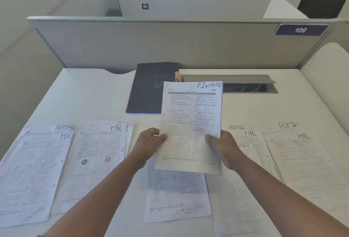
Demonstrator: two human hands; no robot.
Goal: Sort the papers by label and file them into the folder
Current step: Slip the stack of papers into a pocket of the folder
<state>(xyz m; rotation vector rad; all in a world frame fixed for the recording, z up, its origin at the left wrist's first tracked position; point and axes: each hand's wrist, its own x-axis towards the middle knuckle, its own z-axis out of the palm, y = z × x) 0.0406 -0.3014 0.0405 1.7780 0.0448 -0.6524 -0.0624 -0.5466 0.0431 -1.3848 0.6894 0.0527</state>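
Both hands hold up a sheet marked FINANCE above a worktop spread with labelled papers.

Head view: the left hand [151,142] pinches the FINANCE sheet [190,123] at its left edge, thumb on the front; the right hand [221,148] pinches its right edge the same way, and the sheet stands nearly upright, lifted off the white worktop [245,108]. Behind it a dark folder [147,87] lies closed and flat near the grey partition [151,44]. To the left lie two stacks topped HR [34,170] [94,157], with ADMIN sheets showing beneath. To the right lie more overlapping HR and ADMIN papers [306,161]. One sheet [177,199], its label hidden, lies flat under the raised one.
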